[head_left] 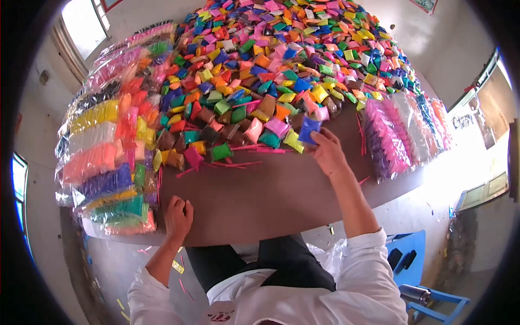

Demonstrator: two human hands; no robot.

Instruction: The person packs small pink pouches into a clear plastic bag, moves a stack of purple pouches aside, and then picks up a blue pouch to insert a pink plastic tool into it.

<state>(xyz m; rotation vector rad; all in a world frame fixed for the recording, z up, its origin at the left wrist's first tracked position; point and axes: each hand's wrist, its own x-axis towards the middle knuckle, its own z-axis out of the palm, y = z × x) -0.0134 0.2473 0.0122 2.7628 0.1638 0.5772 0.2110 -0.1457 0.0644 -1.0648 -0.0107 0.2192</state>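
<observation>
My right hand (327, 151) pinches a small blue packet (309, 130) at the near edge of the heap, its fingers closed on the packet's lower right side. Just left of it lies a yellow-green packet (293, 141), with a pink packet (277, 127) beyond. My left hand (179, 218) rests curled on the brown tabletop (244, 197) close to its front edge. Its fingers are closed, and whatever they may hold is hidden. Right beside that hand, on the left, are stacked clear bags of colored packets (116, 206).
A large heap of mixed colored packets (254, 70) covers the table's far part. Pink sticks (238, 164) lie along its near edge. More bagged packets (387, 138) stand at right. A blue stool (409, 254) with a metal flask (414, 293) is at lower right.
</observation>
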